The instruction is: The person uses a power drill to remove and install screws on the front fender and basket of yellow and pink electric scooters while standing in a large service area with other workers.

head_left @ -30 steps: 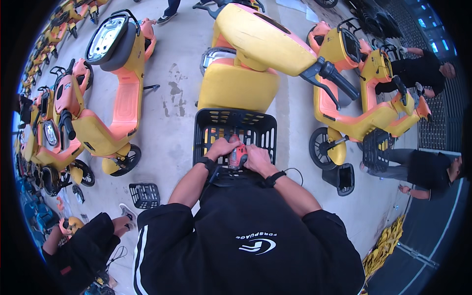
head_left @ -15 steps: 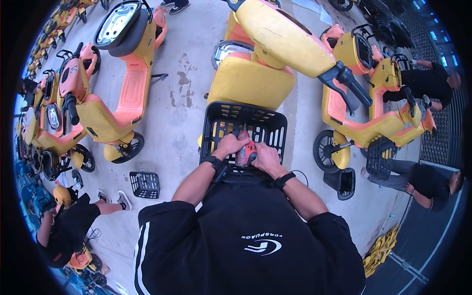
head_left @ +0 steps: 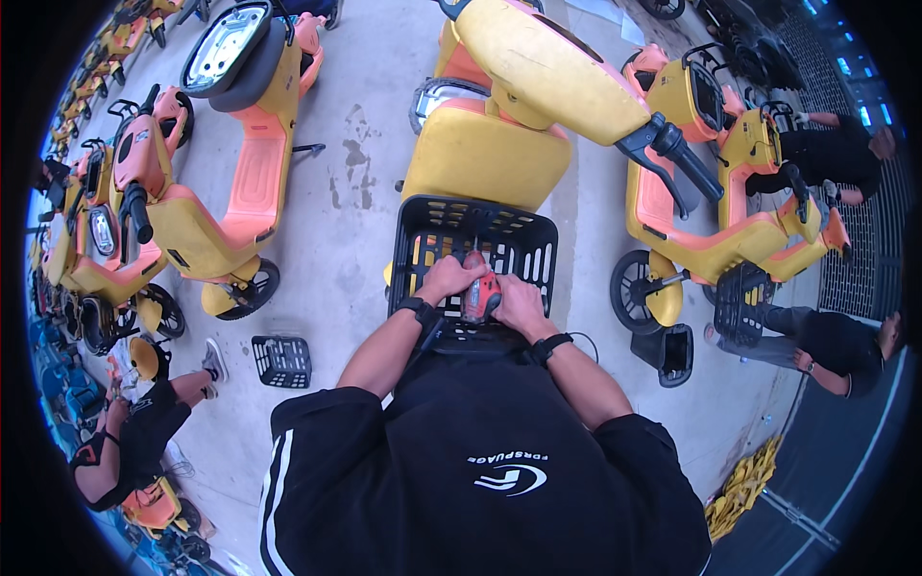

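Note:
Both my hands are closed on a red and grey power drill (head_left: pixel 479 296) inside a black plastic basket (head_left: pixel 545 261). My left hand (head_left: pixel 446 279) wraps the drill's left side, while my right hand (head_left: pixel 520 304) grips it from the right. The bit points away from me at the basket's far wall; its tip and any screw there are too small to make out. Slotted and open-topped, the basket sits against the yellow front panel (head_left: pixel 485 158) of a scooter. That scooter's handlebar (head_left: pixel 687 158) is turned out to the right.
Yellow-and-pink scooters stand at left (head_left: pixel 216 216) and right (head_left: pixel 691 226). A loose black basket (head_left: pixel 281 361) and a black bin-like part (head_left: pixel 672 355) lie on the floor. One person (head_left: pixel 144 432) is at lower left; others (head_left: pixel 836 350) are at right. Yellow pieces (head_left: pixel 744 485) are heaped at lower right.
My hands and the drill stay in nearly the same place in the basket. At lower left the other person has shifted, with legs and arms in a new position.

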Motion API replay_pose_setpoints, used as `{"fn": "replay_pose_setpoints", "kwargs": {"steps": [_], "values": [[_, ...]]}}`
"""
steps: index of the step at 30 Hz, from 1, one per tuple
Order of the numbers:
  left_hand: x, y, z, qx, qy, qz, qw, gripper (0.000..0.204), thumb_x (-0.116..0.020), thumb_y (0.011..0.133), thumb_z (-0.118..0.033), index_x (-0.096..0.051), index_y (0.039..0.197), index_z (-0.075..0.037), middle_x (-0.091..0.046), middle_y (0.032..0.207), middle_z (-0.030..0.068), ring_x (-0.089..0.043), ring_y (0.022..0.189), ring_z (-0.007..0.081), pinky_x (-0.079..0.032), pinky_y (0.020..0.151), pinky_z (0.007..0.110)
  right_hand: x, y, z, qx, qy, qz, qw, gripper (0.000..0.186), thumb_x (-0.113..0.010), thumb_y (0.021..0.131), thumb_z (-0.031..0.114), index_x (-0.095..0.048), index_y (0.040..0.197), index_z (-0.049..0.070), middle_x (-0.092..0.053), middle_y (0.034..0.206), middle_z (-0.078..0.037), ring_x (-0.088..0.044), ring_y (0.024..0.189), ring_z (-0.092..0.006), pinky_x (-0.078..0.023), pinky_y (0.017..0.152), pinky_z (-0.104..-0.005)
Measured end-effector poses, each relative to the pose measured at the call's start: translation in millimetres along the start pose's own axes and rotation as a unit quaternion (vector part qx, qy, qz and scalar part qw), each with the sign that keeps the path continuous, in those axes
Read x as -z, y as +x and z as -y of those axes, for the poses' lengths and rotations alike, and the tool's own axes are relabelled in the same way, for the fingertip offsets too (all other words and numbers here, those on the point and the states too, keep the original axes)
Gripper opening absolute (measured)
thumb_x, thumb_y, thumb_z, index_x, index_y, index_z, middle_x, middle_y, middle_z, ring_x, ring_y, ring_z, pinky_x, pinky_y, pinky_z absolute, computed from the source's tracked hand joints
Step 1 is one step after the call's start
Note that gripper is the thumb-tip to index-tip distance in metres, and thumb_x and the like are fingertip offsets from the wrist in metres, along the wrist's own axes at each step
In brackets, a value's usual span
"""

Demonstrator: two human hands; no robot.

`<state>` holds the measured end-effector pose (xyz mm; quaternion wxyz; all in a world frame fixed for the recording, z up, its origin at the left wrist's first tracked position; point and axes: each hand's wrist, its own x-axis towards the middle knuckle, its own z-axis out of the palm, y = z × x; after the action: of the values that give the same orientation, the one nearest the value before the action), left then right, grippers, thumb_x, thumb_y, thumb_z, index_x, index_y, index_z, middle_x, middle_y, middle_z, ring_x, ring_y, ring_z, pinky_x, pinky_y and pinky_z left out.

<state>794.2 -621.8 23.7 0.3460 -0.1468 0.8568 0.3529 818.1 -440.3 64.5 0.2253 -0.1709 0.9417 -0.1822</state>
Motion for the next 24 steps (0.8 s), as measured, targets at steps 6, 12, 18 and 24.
{"fn": "replay_pose_setpoints", "kwargs": {"steps": [6, 12, 18, 24], "values": [[-2, 6, 4, -0.010, -0.006, 0.004, 1.000, 0.083, -0.057, 0.069, -0.073, -0.068, 0.081, 0.008, -0.066, 0.080, 0.0260, -0.067, 0.081, 0.0354, -0.052, 0.072, 0.040, 7, 2, 1, -0.014, 0.007, 0.041, 0.999, 0.046, -0.067, 0.066, 0.016, -0.059, 0.110, 0.004, -0.062, 0.102, -0.016, -0.062, 0.089, -0.0370, -0.051, 0.077, -0.0443], [6, 1, -3, 0.028, -0.024, 0.050, 0.998, 0.080, -0.061, 0.067, -0.068, -0.068, 0.091, 0.007, -0.067, 0.095, 0.0241, -0.065, 0.091, 0.0344, -0.050, 0.080, 0.039, 9, 0, 3, -0.018, 0.012, 0.042, 0.999, 0.047, -0.067, 0.066, 0.019, -0.059, 0.110, 0.004, -0.061, 0.103, -0.015, -0.062, 0.088, -0.0368, -0.051, 0.078, -0.0437], [6, -2, -6, 0.030, -0.028, 0.057, 0.998, 0.081, -0.060, 0.068, -0.070, -0.068, 0.090, 0.008, -0.067, 0.093, 0.0248, -0.066, 0.090, 0.0352, -0.051, 0.078, 0.040, 15, 1, 2, -0.011, 0.003, 0.045, 0.999, 0.046, -0.068, 0.066, 0.018, -0.060, 0.109, 0.004, -0.062, 0.102, -0.015, -0.062, 0.086, -0.0370, -0.051, 0.075, -0.0436], [0, 3, -1, 0.019, -0.023, 0.021, 0.999, 0.081, -0.059, 0.068, -0.070, -0.068, 0.086, 0.008, -0.066, 0.090, 0.0270, -0.066, 0.088, 0.0366, -0.051, 0.078, 0.041, 16, 6, 2, 0.007, 0.007, 0.037, 0.999, 0.043, -0.069, 0.064, 0.016, -0.060, 0.105, 0.002, -0.062, 0.097, -0.017, -0.063, 0.085, -0.0365, -0.052, 0.075, -0.0431]]}}
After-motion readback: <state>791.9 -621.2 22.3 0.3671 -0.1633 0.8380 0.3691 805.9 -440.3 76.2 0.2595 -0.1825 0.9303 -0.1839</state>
